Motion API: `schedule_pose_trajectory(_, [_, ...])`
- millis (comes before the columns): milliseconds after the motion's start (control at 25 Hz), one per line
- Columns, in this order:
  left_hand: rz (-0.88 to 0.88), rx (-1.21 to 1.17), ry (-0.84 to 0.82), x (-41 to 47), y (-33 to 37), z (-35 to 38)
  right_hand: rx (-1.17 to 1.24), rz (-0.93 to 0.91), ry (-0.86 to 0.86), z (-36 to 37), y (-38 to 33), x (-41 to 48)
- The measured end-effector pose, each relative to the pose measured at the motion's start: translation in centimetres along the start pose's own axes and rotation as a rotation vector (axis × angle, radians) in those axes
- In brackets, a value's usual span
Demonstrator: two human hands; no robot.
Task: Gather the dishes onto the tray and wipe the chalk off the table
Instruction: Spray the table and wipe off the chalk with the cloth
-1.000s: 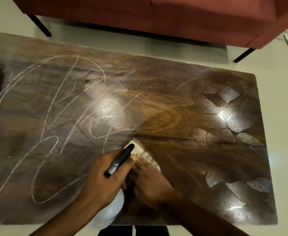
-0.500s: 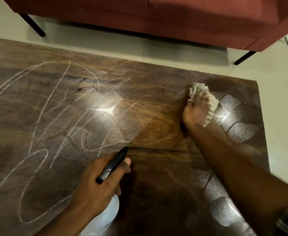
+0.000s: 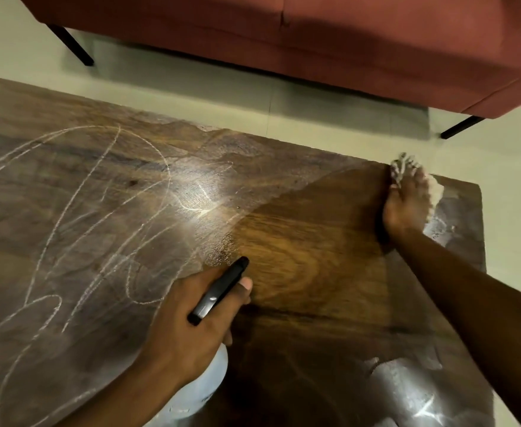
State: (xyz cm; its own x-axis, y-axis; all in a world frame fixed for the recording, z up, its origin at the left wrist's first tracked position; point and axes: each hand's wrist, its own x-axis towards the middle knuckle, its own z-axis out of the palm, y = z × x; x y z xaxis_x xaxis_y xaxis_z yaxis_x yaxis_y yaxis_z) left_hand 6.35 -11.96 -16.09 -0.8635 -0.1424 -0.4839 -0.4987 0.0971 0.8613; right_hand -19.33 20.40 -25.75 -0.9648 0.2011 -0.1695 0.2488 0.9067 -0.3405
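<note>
A dark wooden table (image 3: 299,349) fills the view. White chalk scribbles (image 3: 77,229) cover its left half; the right half looks wet and wiped, with streaky patches. My left hand (image 3: 188,331) grips a white spray bottle (image 3: 203,392) with a black nozzle (image 3: 219,291) near the table's front edge. My right hand (image 3: 407,208) presses a pale cloth (image 3: 432,189) flat on the table at its far right corner, fingers spread over it. No dishes or tray are in view.
A red sofa (image 3: 314,41) on black legs (image 3: 71,44) stands beyond the table's far edge, with pale floor (image 3: 506,186) between them and to the right. The table's right edge runs close to my right forearm.
My right hand has swept the cloth from beside the bottle up and right to the table's far right corner. The left hand has held the bottle in place. The view has shifted right.
</note>
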Motion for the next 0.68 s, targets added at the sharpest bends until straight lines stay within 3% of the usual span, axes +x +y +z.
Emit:
schedule_pose_trajectory(80, [-0.001, -0.021, 0.014, 0.7, 0.3, 0.3, 0.005, 0.198, 0.047, 0.9, -2.7, 0.8])
schedule_pose_trajectory(120, [-0.003, -0.030, 0.016, 1.0, 0.5, 0.4, -0.023, 0.121, 0.027, 2.1, -4.7, -0.4])
schedule_pose_trajectory(200, [-0.003, -0.023, 0.022, 1.5, 0.9, 0.7, -0.054, -0.318, -0.100, 5.0, -9.2, -4.8])
schedule_pose_trajectory(320, [0.005, -0.011, 0.035, 2.6, 1.3, 1.2, -0.166, -1.100, -0.487, 7.6, -12.7, -10.0])
schedule_pose_trajectory(360, [-0.002, -0.024, 0.042, 3.0, 1.6, 1.2, -0.216, -1.259, -0.535, 7.6, -12.4, -9.5])
schedule_pose_trajectory(400, [-0.010, -0.040, 0.052, 3.4, 1.8, 1.0, -0.232, -1.279, -0.542, 7.1, -11.6, -8.2])
schedule_pose_trajectory(480, [-0.017, -0.053, 0.085, 4.0, 2.2, 0.4, -0.175, -0.977, -0.443, 5.5, -9.1, -5.3])
schedule_pose_trajectory(600, [-0.003, -0.030, 0.141, 5.0, 2.5, -1.2, -0.007, -0.395, -0.133, 2.9, -4.5, -2.0])
schedule_pose_trajectory(680, [-0.003, -0.007, 0.195, 6.0, 2.3, -2.5, 0.029, -0.230, -0.055, 2.7, -3.3, -1.6])
